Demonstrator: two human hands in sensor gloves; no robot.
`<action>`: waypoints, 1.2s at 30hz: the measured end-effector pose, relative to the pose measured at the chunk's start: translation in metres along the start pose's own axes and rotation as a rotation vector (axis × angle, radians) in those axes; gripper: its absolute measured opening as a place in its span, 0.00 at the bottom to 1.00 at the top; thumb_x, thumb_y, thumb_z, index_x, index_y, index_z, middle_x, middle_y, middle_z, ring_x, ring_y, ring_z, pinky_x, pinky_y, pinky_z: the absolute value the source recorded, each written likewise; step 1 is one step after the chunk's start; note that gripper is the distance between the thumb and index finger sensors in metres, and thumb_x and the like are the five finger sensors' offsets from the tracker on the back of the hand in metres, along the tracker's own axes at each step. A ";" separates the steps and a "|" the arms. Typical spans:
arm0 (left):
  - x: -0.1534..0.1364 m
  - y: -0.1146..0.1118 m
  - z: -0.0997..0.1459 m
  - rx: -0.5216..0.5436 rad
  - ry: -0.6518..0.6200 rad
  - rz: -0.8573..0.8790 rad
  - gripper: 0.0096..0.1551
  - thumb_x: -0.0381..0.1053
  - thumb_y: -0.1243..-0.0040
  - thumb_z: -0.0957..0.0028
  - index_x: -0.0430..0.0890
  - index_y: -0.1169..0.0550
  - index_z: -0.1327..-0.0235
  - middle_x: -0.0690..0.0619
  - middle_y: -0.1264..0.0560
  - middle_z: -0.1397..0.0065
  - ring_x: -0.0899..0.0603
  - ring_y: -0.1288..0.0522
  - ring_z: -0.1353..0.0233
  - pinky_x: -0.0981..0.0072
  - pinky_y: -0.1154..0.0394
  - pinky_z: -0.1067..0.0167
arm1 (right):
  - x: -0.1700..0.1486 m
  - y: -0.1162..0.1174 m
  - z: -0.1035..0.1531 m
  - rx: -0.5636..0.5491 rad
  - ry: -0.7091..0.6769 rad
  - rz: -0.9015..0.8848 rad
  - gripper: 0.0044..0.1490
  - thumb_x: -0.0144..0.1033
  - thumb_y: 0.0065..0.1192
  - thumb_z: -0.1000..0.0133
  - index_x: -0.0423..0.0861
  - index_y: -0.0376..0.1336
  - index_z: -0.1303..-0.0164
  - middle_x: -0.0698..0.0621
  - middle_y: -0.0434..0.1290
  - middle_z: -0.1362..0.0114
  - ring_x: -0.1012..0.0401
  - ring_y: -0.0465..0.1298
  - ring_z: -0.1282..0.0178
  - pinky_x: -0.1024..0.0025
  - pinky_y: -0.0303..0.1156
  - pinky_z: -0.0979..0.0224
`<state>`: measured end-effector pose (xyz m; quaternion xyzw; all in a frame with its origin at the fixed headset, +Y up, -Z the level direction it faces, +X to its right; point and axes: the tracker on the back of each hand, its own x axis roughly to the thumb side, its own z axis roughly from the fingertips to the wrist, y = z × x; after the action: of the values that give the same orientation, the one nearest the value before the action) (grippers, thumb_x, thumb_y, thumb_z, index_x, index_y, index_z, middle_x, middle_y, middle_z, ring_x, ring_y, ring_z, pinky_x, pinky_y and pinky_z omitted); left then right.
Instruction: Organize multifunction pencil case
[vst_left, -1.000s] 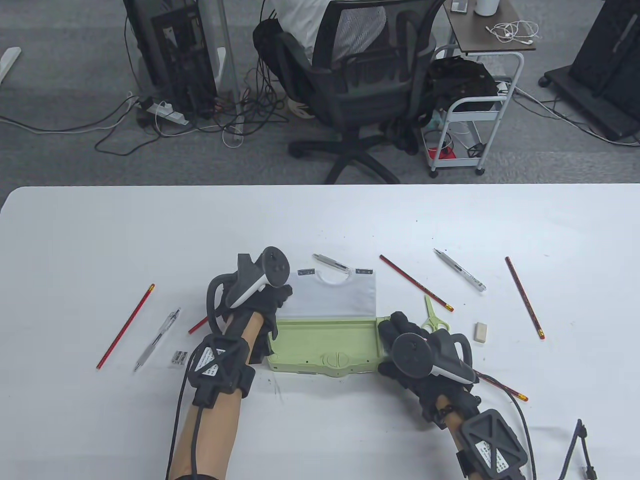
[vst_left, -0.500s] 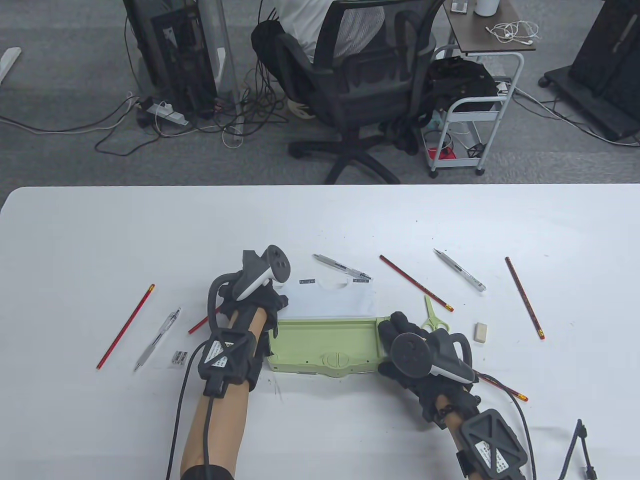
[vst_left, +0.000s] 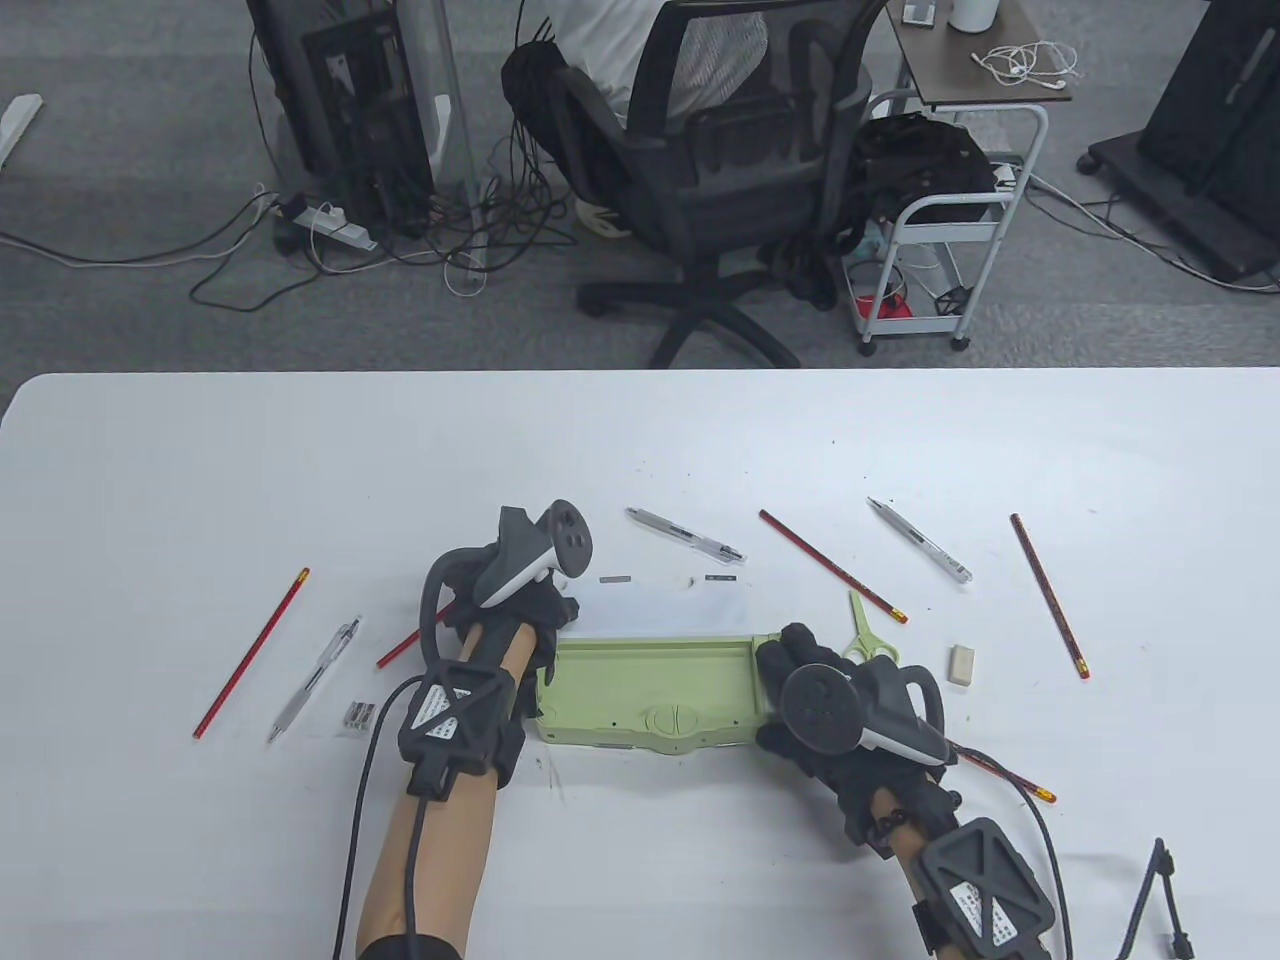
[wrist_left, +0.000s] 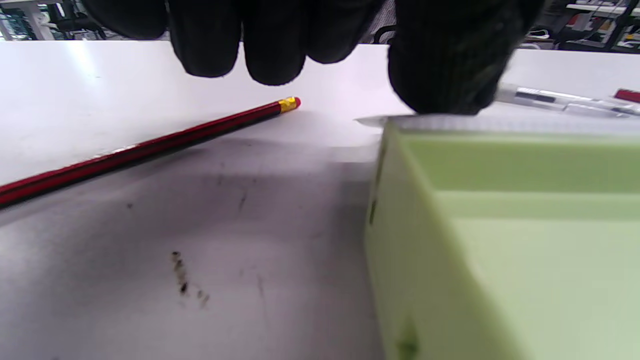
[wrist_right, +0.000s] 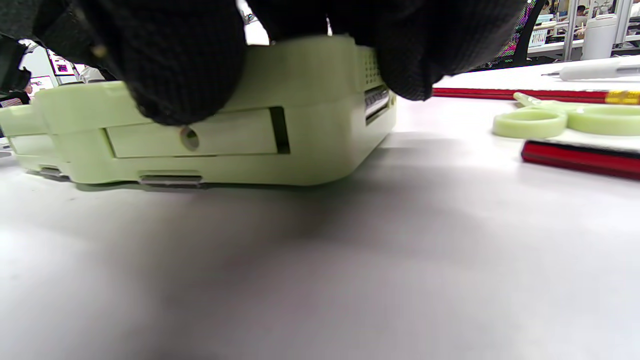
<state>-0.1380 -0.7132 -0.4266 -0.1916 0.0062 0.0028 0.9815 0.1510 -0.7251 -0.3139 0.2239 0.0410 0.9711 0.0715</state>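
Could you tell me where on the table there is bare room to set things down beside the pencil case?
Bare table stretches behind the whole scatter, and along the near edge between the forearms, in front of the pencil case. Crowded: right of the case, with scissors, eraser and pencils; left of it, a pen and sharpener.

A white table (vst_left: 200, 450) fills the lower half of the table view, its surface marked with small dark specks. Beyond it lies grey carpet (vst_left: 120, 300). A black mesh chair (vst_left: 720, 170) stands on a wheeled base with a person in a white top seated in it. To its right is a white cart (vst_left: 950, 250) and a brown side table (vst_left: 990, 70) holding a white cable. A power strip (vst_left: 335, 225) and tangled black cables lie left of the chair, by a dark stand (vst_left: 350, 110).
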 end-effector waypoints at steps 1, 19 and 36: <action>-0.001 0.002 0.004 0.006 -0.016 0.004 0.49 0.59 0.34 0.48 0.41 0.38 0.17 0.35 0.34 0.15 0.23 0.35 0.19 0.23 0.39 0.31 | 0.000 0.000 0.000 0.000 0.000 0.001 0.53 0.49 0.68 0.50 0.37 0.53 0.20 0.30 0.52 0.19 0.34 0.69 0.25 0.43 0.68 0.25; -0.035 -0.052 0.100 0.122 -0.330 0.249 0.55 0.67 0.46 0.47 0.39 0.46 0.14 0.31 0.43 0.11 0.19 0.41 0.18 0.21 0.42 0.31 | 0.001 0.001 0.002 0.001 -0.002 -0.001 0.53 0.49 0.67 0.50 0.36 0.52 0.20 0.29 0.51 0.19 0.34 0.67 0.25 0.42 0.67 0.25; -0.026 -0.076 0.097 0.143 -0.318 0.245 0.58 0.65 0.43 0.49 0.35 0.47 0.15 0.31 0.39 0.13 0.20 0.38 0.19 0.21 0.40 0.33 | 0.002 0.004 0.004 0.008 -0.003 -0.007 0.53 0.48 0.65 0.48 0.36 0.49 0.19 0.28 0.48 0.18 0.32 0.64 0.24 0.39 0.64 0.24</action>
<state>-0.1619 -0.7468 -0.3081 -0.1166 -0.1252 0.1519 0.9735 0.1502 -0.7284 -0.3092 0.2256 0.0455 0.9703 0.0741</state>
